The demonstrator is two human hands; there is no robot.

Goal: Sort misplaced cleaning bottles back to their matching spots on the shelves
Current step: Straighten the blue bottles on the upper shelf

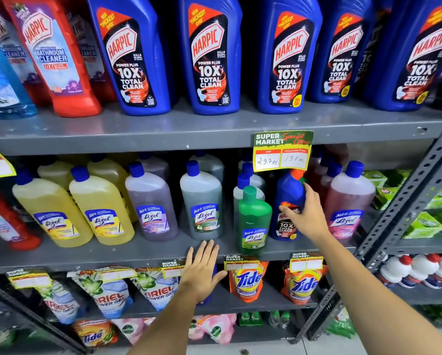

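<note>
A small blue Harpic bottle (pixel 287 198) stands on the middle shelf among Lizol bottles, under a yellow price tag. My right hand (pixel 304 213) wraps around its front, fingers on the label and neck. A green Lizol bottle (pixel 254 221) stands just left of it at the shelf's front. My left hand (pixel 202 270) hovers flat with fingers apart in front of the middle shelf's edge (pixel 137 254), holding nothing. Large blue Harpic bottles (pixel 212 55) line the top shelf.
Yellow (pixel 99 208), purple (pixel 150 203), grey-green (pixel 202 201) and pink Lizol bottles (pixel 348 198) fill the middle shelf. Red Harpic bathroom cleaner (pixel 53 55) stands top left. Tide and Ariel pouches sit below. A perforated metal upright (pixel 404 201) borders the right side.
</note>
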